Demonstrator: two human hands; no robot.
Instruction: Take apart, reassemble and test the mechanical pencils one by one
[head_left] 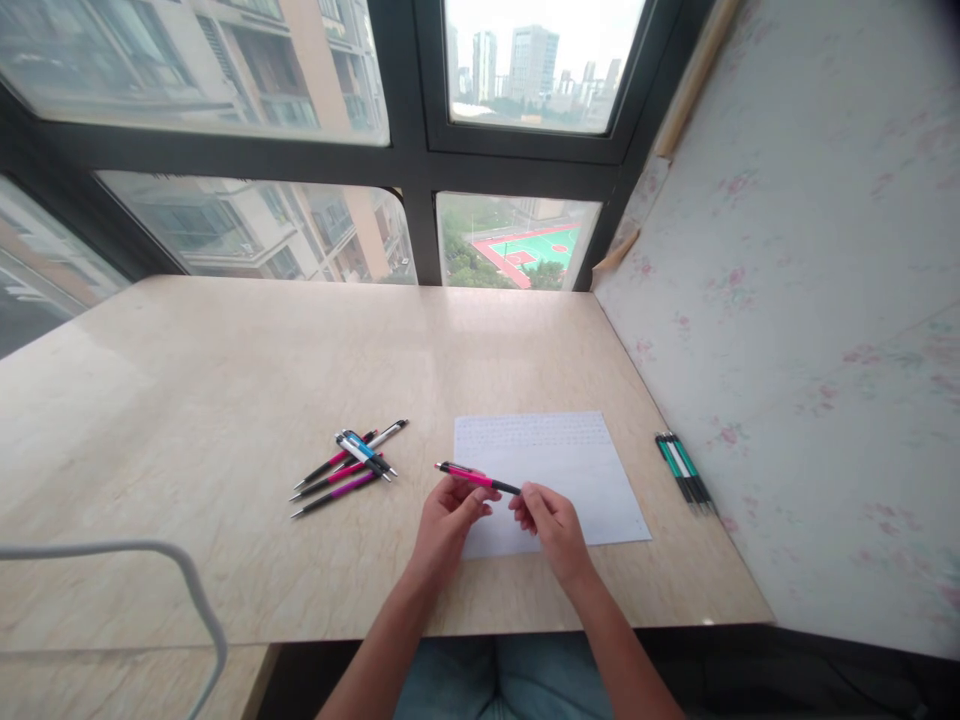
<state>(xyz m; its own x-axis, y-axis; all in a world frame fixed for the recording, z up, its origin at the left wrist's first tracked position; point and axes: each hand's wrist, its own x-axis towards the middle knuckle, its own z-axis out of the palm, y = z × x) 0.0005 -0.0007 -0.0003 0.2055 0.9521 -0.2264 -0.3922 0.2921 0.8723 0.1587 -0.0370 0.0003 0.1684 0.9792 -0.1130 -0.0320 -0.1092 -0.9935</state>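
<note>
A pink ballpoint pen (474, 478) with a black grip is held level above a sheet of paper (547, 455), its clicker end to the left. My left hand (448, 520) has its fingers closed around the pen's pink barrel from below. The fingertips of my right hand (553, 525) pinch the black grip near the tip. Faint rows of handwriting fill the top of the paper, and both hands hide part of its lower left. To the left lies a loose pile of pens, with a purple pen (337, 496) at the front and a blue pen (363, 448) on top.
Several green and white pens (684, 472) lie side by side at the right, close to the flowered wall (810, 330). A grey cable (180, 560) curves over the marble-look desktop (225, 390) at the lower left. Dark-framed windows (416, 160) stand behind the desktop.
</note>
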